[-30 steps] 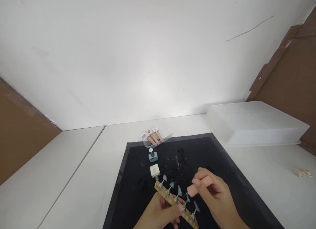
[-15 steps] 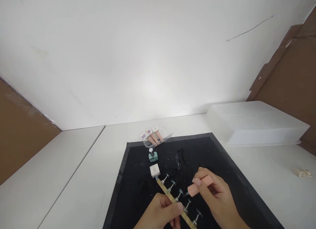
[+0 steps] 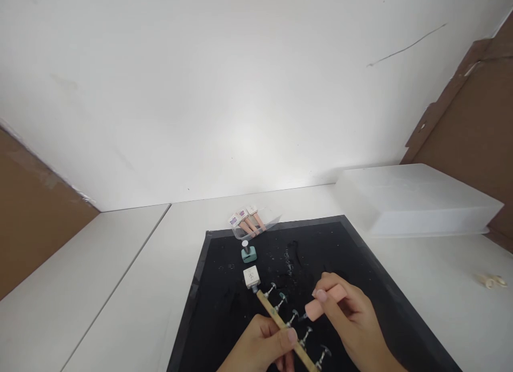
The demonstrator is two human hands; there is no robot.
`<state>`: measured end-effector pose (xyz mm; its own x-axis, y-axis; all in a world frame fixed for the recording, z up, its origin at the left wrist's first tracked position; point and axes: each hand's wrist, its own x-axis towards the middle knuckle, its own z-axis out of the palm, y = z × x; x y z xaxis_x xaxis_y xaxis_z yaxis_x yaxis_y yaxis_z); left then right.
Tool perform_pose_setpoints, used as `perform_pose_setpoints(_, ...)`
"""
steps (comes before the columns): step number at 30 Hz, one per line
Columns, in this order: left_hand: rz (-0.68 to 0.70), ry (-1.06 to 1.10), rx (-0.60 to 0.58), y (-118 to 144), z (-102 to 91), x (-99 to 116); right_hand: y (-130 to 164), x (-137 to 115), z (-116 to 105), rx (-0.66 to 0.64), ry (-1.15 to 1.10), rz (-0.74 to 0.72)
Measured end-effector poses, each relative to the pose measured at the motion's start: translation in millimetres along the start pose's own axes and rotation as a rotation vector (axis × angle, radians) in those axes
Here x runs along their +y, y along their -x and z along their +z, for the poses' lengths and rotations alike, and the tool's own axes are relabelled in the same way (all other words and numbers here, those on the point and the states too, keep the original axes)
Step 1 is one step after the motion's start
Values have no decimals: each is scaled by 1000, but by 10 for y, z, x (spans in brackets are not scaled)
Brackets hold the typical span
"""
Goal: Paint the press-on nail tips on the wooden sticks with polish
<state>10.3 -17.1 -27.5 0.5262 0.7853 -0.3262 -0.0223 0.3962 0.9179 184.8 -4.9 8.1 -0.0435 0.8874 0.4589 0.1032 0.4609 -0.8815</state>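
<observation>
My left hand (image 3: 267,344) is closed round a wooden stick (image 3: 267,303), which slants from upper left to lower right. Along the stick stand several small metal stems (image 3: 305,335), topped with dark or greenish nail tips (image 3: 282,297). My right hand (image 3: 348,321) pinches a pink-capped nail polish brush (image 3: 315,309), its dark bristles beside one of the middle tips; whether they touch I cannot tell. Just past the stick's far end is a white square bottle (image 3: 251,277). Behind it sits a teal bottle (image 3: 249,254) with a silvery-topped dark stem.
Under the work lies a black mat (image 3: 224,318) on a white table (image 3: 160,286). A clear tray (image 3: 272,222) with several pink-handled pieces (image 3: 258,219) is at its back edge. At right are a translucent white bin (image 3: 417,201) and small beige pieces (image 3: 489,280). A white wall stands behind.
The stick with its nail tips has shifted very slightly, a little to the right. The brush in my right hand has barely moved. All else looks the same.
</observation>
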Motion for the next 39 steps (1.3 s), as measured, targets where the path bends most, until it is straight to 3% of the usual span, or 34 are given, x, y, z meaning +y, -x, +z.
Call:
perform_pose_setpoints(21,-41,94,44,11,17,1,-10,-9,6,35,8,-5)
perform_pose_setpoints(39,-69,51,127,68,10,9,-14,-19,-4,-29,-27,16)
